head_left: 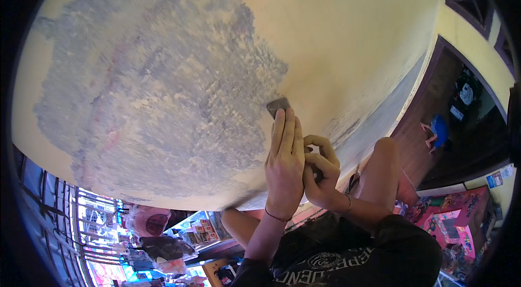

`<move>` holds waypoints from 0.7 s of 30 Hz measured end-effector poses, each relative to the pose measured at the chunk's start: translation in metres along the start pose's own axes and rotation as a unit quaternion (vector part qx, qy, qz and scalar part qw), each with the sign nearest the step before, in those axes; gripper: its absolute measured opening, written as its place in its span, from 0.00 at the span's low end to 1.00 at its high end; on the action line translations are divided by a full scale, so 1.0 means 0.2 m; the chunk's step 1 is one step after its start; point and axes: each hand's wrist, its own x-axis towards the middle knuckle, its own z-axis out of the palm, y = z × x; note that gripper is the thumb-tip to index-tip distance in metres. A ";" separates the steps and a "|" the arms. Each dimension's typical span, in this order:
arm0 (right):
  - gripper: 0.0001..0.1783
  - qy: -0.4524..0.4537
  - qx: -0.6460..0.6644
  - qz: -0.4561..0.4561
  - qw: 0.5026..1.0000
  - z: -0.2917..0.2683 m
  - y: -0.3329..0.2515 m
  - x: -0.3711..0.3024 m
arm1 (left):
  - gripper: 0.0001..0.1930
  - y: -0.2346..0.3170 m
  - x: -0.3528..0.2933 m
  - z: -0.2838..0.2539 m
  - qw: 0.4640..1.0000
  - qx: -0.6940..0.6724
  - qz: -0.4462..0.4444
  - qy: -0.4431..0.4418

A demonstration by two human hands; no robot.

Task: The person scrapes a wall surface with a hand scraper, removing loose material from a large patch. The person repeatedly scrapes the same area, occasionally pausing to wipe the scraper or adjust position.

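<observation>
Observe a flat, grey, square-cornered scraper blade (pixel 278 105) set against a smooth, cream-painted wall (pixel 347 37), at the right edge of a large, rough, mottled-grey patch (pixel 179 86). Note the left hand (pixel 285 159) with fingers straight and close together, tips laid flat on the blade. Record the right hand (pixel 325 175) just beside, curled around a dark, rounded handle (pixel 317 175). Cannot confirm any join between blade and handle, hidden by the left hand. Note also, beyond the wall's right edge, a brown-framed, dark doorway (pixel 467 140).
</observation>
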 end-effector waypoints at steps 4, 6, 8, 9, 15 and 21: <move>0.11 0.017 0.009 -0.004 1.000 -0.01 0.00 0.01 | 0.28 0.00 0.02 0.01 1.000 -0.007 0.009 0.007; 0.11 0.021 0.013 -0.002 1.000 -0.01 0.03 0.02 | 0.28 0.01 0.05 0.04 1.000 -0.015 0.007 0.004; 0.12 0.022 0.021 0.010 0.999 -0.02 0.06 0.04 | 0.28 0.00 0.08 0.05 1.000 -0.013 0.005 -0.001; 0.11 0.022 0.018 -0.007 1.000 -0.02 0.08 0.05 | 0.28 0.00 0.09 0.06 1.000 -0.015 0.012 0.005; 0.11 0.027 -0.009 -0.042 0.999 -0.01 0.10 0.06 | 0.28 0.00 0.09 0.06 1.000 -0.015 0.013 -0.002; 0.12 0.015 -0.008 0.025 1.000 -0.03 0.09 0.11 | 0.27 -0.01 0.13 0.07 0.999 -0.025 0.028 0.021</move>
